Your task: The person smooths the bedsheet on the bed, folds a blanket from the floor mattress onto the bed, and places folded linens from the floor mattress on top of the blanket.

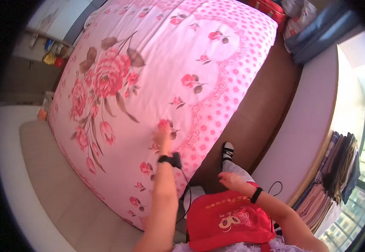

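Observation:
A pink sheet with printed roses [153,80] covers the bed, with faint creases running across its upper part. My left hand [162,136] lies on the sheet beside a small printed rose, its fingers slightly blurred but seemingly flat, with nothing visible in them. A black band with a small dark device [175,160] and a cable is on that wrist. My right hand [233,181] is in the air above my leg, loosely open and empty, with a black band [256,195] on the wrist. A red apron [228,218] covers my front.
Brown floor [262,96] runs between the bed and a pale low wall [304,113]. My foot in a dark sandal [228,152] stands there. Folded clothes [333,176] are stacked by the window at right. A red bag [268,10] and dark blue cloth [321,31] lie at the upper right.

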Available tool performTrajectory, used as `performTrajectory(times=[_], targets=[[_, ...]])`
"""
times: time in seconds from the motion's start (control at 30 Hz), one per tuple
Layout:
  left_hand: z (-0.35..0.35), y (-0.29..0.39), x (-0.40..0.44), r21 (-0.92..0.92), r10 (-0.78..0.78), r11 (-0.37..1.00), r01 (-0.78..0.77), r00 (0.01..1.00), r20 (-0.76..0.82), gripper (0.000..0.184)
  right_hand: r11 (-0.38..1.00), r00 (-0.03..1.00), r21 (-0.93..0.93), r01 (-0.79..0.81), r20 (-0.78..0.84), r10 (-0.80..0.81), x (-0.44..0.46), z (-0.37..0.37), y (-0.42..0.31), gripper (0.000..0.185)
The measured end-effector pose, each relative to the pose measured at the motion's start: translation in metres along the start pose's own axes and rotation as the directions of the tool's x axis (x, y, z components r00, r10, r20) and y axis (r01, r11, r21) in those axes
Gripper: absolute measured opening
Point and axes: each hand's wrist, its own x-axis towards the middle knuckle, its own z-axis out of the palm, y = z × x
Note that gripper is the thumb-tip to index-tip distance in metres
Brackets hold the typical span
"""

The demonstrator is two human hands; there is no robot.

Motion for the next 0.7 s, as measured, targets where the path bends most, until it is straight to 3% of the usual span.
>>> performTrajectory(times=[0.03,0.1,0.17,0.2,0.27,0.33,0.37,0.4,0.47,0.53,0.63,0.7], targets=[[0.026,0.050,-0.033,0.079,-0.012,0.997,0.010,0.999,0.034,0.070,0.998,0.998,-0.033,-0.059,-0.029,0.058,-0.002,-0.023,0.019,0.026],[0.057,0.102,-0.130,-0.030,0.140,0.990,-0.140,0.990,-0.010,0.075,0.968,0.970,-0.100,-0.230,-0.103,0.220,-0.009,-0.060,0.056,0.025],[0.076,0.118,-0.167,0.145,0.200,0.965,-0.217,0.972,0.126,0.081,0.969,0.931,-0.089,-0.231,-0.308,0.194,-0.014,-0.082,0.099,0.019],[0.088,0.115,-0.176,0.126,0.282,0.951,-0.283,0.959,0.021,0.065,0.951,0.909,-0.077,-0.299,-0.328,0.259,-0.017,-0.101,0.106,0.019],[0.099,0.075,-0.118,-0.120,0.500,0.866,-0.486,0.849,0.172,0.046,0.945,0.866,0.045,-0.325,-0.387,0.317,-0.023,-0.135,0.113,0.021],[0.073,0.071,-0.069,-0.129,0.436,0.889,-0.439,0.898,-0.055,0.038,0.927,0.840,0.144,-0.346,-0.392,0.375,-0.023,-0.151,0.126,0.023],[0.028,0.119,-0.079,0.106,0.345,0.938,-0.329,0.914,-0.215,0.040,0.918,0.834,0.179,-0.353,-0.384,0.396,-0.022,-0.154,0.132,0.024],[-0.002,0.133,-0.051,0.212,0.391,0.911,-0.355,0.906,-0.163,0.044,0.909,0.829,0.208,-0.361,-0.376,0.415,-0.021,-0.158,0.137,0.025],[-0.019,0.147,0.010,0.205,0.427,0.902,-0.381,0.858,-0.286,0.051,0.908,0.840,0.260,-0.328,-0.360,0.407,-0.020,-0.166,0.140,0.026],[-0.026,0.158,0.086,0.028,0.264,0.964,-0.263,0.958,-0.110,0.058,0.916,0.851,0.259,-0.306,-0.356,0.385,-0.014,-0.171,0.145,0.026],[0.000,0.223,0.129,-0.201,0.209,0.946,-0.253,0.954,-0.216,0.054,0.923,0.897,0.226,-0.312,-0.251,0.365,0.000,-0.185,0.155,0.026],[0.035,0.282,0.090,-0.048,0.308,0.946,-0.321,0.934,-0.181,0.055,0.953,0.934,0.117,-0.281,-0.197,0.299,0.005,-0.205,0.160,0.026]])
